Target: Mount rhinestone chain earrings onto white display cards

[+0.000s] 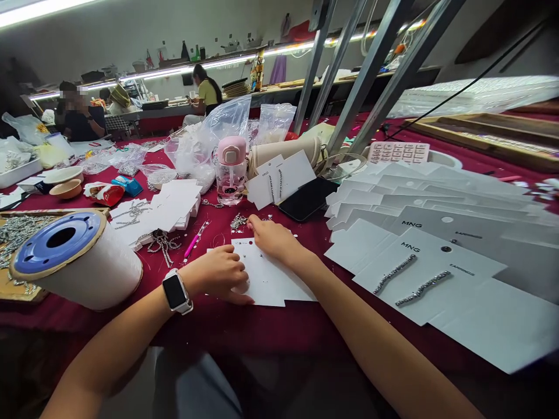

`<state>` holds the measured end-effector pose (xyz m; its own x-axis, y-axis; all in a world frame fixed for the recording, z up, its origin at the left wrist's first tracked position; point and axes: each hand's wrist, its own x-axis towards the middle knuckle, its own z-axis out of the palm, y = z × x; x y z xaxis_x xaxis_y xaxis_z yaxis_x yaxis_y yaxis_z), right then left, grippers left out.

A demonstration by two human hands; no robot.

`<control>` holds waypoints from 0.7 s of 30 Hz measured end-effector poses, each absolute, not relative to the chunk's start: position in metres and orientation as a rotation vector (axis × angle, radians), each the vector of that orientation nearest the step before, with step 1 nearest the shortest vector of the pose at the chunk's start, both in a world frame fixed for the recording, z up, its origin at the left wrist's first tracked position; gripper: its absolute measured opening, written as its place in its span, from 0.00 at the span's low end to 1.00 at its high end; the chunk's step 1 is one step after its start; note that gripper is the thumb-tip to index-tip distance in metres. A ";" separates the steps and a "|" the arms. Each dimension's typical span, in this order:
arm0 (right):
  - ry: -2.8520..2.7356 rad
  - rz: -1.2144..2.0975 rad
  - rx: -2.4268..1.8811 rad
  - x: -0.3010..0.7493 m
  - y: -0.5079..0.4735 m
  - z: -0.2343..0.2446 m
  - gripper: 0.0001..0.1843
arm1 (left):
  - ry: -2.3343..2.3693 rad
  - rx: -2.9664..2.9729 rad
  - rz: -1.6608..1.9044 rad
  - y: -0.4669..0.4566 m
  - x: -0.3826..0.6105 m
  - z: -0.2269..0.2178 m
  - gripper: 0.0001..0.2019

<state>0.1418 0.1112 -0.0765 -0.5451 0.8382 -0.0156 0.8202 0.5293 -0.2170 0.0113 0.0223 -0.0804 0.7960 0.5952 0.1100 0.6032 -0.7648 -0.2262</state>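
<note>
A white earring card [264, 282] lies in front of me on the dark red cloth, with two small studs near its top. My left hand [220, 270] rests on the card's left side, its fingers curled; whatever they may hold is hidden. Just beyond the card's top edge, my right hand [273, 237] has its fingertips pressed together beside a small heap of silver earring pieces [239, 222]. Anything in that pinch is too small to make out. To the right, a finished-looking card [437, 265] carries two silver rhinestone strips on top of several overlapping cards.
Left stand a large thread spool [100, 262], a pink pen-like tool [196, 240] and a stack of white cards [172, 203]. Beyond are a pink-lidded bottle [231, 171], a black phone [308, 199] and plastic bags. Metal posts [371, 75] rise behind; two people sit farther back.
</note>
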 end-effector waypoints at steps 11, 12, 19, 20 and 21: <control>-2.064 -0.009 -1.392 0.172 0.118 -0.050 0.18 | -1.826 -1.965 -1.077 0.027 0.006 -0.061 0.12; -1.959 -0.058 -1.348 0.176 0.120 -0.049 0.17 | -1.981 -1.897 -1.280 0.029 0.006 -0.060 0.14; -1.588 -0.134 -1.168 0.187 0.118 -0.039 0.14 | -2.758 -2.210 -2.358 0.035 0.018 -0.069 0.21; -1.574 -0.118 -1.150 0.185 0.114 -0.038 0.14 | -2.742 -2.232 -2.503 0.034 0.021 -0.072 0.21; -1.573 -0.097 -1.134 0.183 0.110 -0.036 0.14 | -2.705 -2.256 -2.616 0.033 0.025 -0.076 0.19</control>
